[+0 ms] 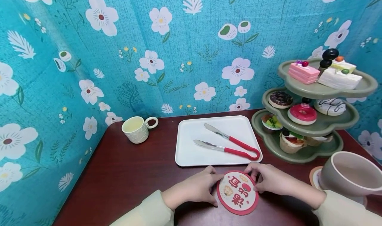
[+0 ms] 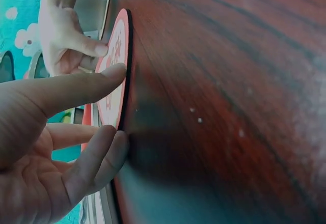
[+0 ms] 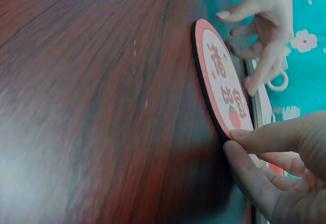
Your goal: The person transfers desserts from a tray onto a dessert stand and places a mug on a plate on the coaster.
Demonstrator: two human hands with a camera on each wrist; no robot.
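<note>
A round coaster [image 1: 237, 193] with a red rim and red lettering lies on the dark wooden table, close to its front. My right hand [image 1: 273, 179] pinches its right edge, the thumb on the printed face and a finger against the black side, as the right wrist view shows. On the opposite side my left hand [image 1: 198, 186] holds its thumb and fingers spread around the coaster's left edge, index fingertip right at the rim. In the right wrist view the left hand [image 3: 267, 30] is loosely spread beside the coaster [image 3: 224, 76].
Behind the hands, red-handled tongs [image 1: 240, 149] lie on a white tray [image 1: 188, 133]. A cream cup [image 1: 135, 130] stands back left. A green tiered stand [image 1: 325, 128] holds cakes and donuts at right, with a large beige mug [image 1: 331, 176] on a coaster in front. Floral cloth [image 1: 185, 47] hangs behind.
</note>
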